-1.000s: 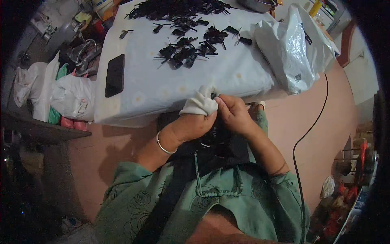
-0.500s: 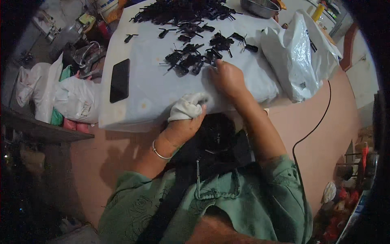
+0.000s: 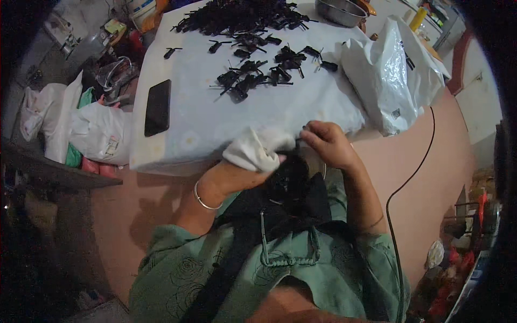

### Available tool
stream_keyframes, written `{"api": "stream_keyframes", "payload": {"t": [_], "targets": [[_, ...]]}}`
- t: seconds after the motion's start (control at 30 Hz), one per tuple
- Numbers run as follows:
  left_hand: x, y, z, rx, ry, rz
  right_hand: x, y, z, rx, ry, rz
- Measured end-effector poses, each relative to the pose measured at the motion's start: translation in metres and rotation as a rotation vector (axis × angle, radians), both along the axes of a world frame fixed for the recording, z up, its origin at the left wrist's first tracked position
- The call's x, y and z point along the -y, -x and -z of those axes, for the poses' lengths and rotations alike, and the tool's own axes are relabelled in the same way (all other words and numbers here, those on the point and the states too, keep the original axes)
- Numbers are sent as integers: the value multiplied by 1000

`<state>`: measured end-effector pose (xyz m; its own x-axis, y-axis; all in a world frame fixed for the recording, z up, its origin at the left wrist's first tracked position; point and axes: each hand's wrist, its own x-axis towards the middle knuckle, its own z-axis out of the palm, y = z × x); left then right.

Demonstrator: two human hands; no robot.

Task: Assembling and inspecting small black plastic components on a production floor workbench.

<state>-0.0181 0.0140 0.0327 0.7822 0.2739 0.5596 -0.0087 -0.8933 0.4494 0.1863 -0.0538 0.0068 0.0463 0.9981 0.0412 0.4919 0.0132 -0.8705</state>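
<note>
My left hand (image 3: pixel 239 175), with a bangle at its wrist, is in front of the table's near edge. A white cloth (image 3: pixel 252 151) covers most of its fingers, which look curled into the cloth. Close by on the right, my right hand (image 3: pixel 331 144) is closed in a pinch on a small black plastic part (image 3: pixel 300 135) that reaches toward the cloth. Part of that piece is hidden by the fingers. Below the hands, a black container or bag (image 3: pixel 288 180) sits at my lap; its contents are too dark to make out. Several similar black parts (image 3: pixel 245 81) lie loosely grouped on the table.
A big heap of black parts (image 3: pixel 237 19) covers the far side of the white-covered table (image 3: pixel 199 110). A dark phone (image 3: pixel 158 107) lies at the left, a metal bowl (image 3: pixel 342 12) at the far right. A white plastic bag (image 3: pixel 379 81) stands right; a black cable (image 3: pixel 406 185) runs down beside me.
My right hand has drawn back from the loose group toward me, bringing a black part beside the cloth. My left hand has shifted slightly to the right and nearer to me.
</note>
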Motion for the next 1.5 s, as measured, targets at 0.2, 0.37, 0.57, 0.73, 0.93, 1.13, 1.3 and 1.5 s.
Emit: {"api": "stream_keyframes", "payload": {"t": [0.2,0.37,0.57,0.73,0.93,1.13,1.3,1.5], "targets": [[18,-2,-18,-164,264,354,23,13,4,-507,199,-374],[32,0,-17,-21,451,334,29,18,0,-584,180,-428],[27,-8,15,151,952,42,44,32,-5,-223,-362,76],[20,-16,43,152,918,104,35,53,-10,222,-760,-85],[14,-9,41,91,539,40,38,58,-7,159,-590,225],[24,-9,23,-36,797,-3,22,47,7,-60,-496,307],[21,-15,28,61,613,-148,29,41,0,-35,-351,199],[25,-26,21,108,172,-260,23,51,21,-128,-219,182]]}}
